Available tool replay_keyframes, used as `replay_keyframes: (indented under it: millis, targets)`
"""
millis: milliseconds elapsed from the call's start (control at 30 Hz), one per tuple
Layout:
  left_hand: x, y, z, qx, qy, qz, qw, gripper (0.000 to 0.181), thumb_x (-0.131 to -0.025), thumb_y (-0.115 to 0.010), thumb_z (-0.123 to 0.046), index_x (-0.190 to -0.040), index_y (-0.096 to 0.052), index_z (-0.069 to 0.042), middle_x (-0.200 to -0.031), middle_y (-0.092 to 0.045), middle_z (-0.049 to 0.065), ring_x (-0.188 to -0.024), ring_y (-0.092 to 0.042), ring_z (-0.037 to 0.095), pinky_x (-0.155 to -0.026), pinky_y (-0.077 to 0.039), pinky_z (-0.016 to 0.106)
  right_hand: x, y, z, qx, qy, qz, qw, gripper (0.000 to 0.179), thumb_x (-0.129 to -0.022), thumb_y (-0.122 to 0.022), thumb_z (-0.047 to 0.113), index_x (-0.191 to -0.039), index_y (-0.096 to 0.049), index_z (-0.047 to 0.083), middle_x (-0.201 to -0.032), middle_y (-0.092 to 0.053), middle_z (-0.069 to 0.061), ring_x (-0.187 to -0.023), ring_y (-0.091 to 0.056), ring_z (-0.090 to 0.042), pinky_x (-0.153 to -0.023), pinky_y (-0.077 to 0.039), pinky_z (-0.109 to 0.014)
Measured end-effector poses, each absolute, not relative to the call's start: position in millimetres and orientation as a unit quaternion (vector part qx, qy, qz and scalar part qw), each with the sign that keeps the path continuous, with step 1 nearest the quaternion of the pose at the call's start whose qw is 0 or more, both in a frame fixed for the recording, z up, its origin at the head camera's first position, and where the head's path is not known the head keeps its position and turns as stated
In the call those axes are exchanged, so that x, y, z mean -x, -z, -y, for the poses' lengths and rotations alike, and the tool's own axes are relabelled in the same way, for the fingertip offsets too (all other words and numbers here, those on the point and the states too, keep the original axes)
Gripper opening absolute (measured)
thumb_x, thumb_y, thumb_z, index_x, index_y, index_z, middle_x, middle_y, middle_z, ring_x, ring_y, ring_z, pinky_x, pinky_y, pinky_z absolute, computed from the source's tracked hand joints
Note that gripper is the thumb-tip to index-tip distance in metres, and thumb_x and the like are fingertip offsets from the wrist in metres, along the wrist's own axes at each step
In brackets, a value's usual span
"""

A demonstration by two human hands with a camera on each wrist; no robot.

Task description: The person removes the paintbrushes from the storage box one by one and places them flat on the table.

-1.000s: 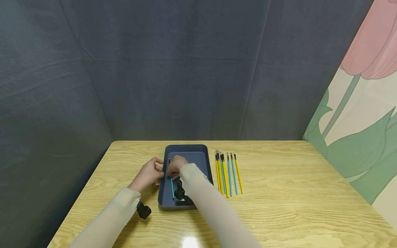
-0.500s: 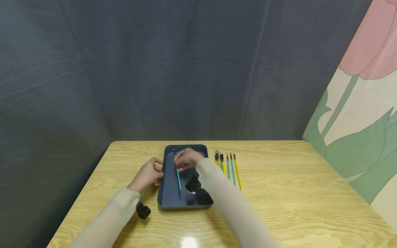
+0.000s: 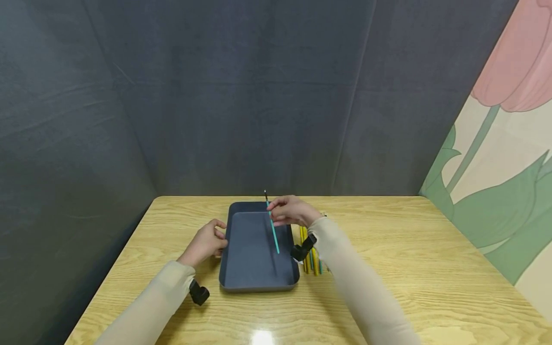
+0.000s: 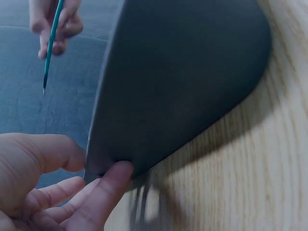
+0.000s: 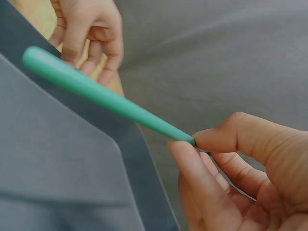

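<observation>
My right hand [image 3: 293,211] pinches a slim teal paintbrush [image 3: 274,235] between thumb and fingertips, above the right side of a dark grey rectangular tray [image 3: 250,258]. The brush slants with its dark, pale-tipped bristle end up and its handle end down. Close up in the right wrist view, the rounded teal handle [image 5: 96,94] points away from the pinching fingers [image 5: 202,178]. My left hand [image 3: 208,242] stays at the tray's left side. In the left wrist view, its fingertips [image 4: 118,175] rest against the tray's outer wall, with another digit right at the rim.
Several yellow and teal paintbrushes [image 3: 316,263] lie side by side on the wooden table [image 3: 409,268] just right of the tray, partly hidden by my right hand and sleeve. A dark curtain [image 3: 258,120] hangs behind the table, and a flower-patterned panel [image 3: 509,201] stands at the right.
My right hand has lifted the teal paintbrush from the tray's left side and carried it up and to the right. The left hand and the tray have stayed put.
</observation>
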State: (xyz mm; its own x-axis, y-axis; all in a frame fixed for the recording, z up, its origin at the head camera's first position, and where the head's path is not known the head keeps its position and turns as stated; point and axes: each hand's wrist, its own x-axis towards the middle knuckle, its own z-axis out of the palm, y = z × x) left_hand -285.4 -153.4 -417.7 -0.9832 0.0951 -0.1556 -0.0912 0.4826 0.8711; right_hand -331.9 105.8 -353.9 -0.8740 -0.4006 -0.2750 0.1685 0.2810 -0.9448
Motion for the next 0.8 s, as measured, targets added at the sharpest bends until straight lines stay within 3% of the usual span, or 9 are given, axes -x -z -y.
replay_keyframes:
  millis: [400,800]
  targets:
    - [283,417,151,-0.006,-0.503,-0.860,0.088,0.046,-0.083,-0.058,0.009,-0.127,-0.047,0.002,-0.095,-0.051,0.014,-0.069,-0.057,0.021,-0.056,-0.056,0.034,321,347,-185,0.072,0.601,-0.769,0.205,0.027,-0.091,-0.051,-0.005,-0.118,-0.050,-0.006,-0.090,-0.056,-0.004,-0.078,-0.063,-0.015,-0.076,-0.059,-0.030]
    - [284,417,153,-0.003,-0.505,-0.859,0.086,0.047,-0.082,-0.059,0.009,-0.127,-0.047,0.002,-0.095,-0.051,0.015,-0.068,-0.057,0.021,-0.056,-0.056,0.034,322,383,-253,0.026,0.570,-0.798,0.195,0.034,-0.092,-0.050,-0.003,-0.125,-0.045,-0.009,-0.092,-0.054,-0.004,-0.079,-0.060,-0.011,-0.088,-0.056,-0.039]
